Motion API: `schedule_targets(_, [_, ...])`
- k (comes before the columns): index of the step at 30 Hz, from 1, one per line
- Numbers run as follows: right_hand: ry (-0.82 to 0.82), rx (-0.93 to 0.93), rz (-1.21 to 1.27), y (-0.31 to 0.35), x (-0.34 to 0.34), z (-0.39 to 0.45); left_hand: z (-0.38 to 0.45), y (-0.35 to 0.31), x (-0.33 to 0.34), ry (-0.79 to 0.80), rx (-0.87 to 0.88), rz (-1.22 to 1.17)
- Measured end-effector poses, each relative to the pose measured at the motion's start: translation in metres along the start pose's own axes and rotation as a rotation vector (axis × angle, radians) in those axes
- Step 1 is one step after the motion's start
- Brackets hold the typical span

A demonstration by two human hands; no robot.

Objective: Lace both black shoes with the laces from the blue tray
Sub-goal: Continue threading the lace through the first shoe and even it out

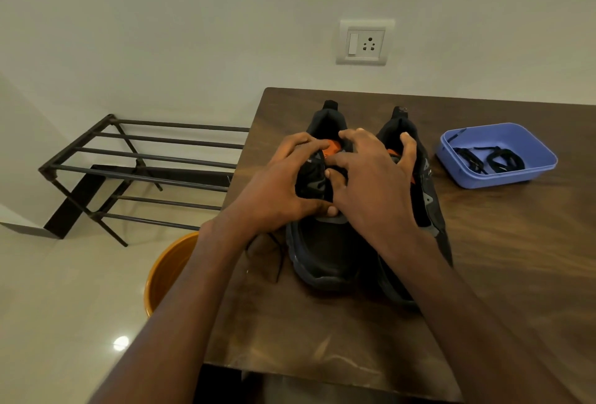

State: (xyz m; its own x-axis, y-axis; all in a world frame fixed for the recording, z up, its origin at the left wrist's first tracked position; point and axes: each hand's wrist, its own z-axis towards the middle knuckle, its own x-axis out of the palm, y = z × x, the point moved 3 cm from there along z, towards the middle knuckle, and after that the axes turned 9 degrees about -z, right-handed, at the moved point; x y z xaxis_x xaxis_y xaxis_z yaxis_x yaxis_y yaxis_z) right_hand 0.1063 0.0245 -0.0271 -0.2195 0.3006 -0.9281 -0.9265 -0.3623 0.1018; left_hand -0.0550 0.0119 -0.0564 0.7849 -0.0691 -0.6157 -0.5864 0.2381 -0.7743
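two black shoes [329,252] sitting side by side on my wooden table [516,258], my left hand [274,191] gripping the left shoe's side, my right hand [374,184] curling over both tongues, spare laces [490,158] lying in the blue tray [503,178] just to the right, orange bucket [167,271] sitting on the floor

my two shoes [335,249] sit side by side in the middle of the surface [516,258] and block the way there. the blue tray [545,153] stands to the right, apart from them. in front and far right, the wood is bare, so my hands can pass.
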Motion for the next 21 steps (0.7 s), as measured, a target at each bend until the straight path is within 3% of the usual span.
schedule_targets(10, [-0.283, 0.162, 0.204, -0.013, -0.008, -0.011, 0.0, 0.005, 0.001, -0.019, -0.016, -0.154])
schedule_targets(16, [-0.025, -0.001, 0.067, 0.004, 0.007, 0.002, 0.0, 0.004, 0.002, -0.029, -0.017, -0.195])
schedule_targets(21, [-0.345, 0.249, 0.221, -0.017, -0.006, -0.01, 0.0, 0.007, 0.002, -0.026, -0.019, -0.19])
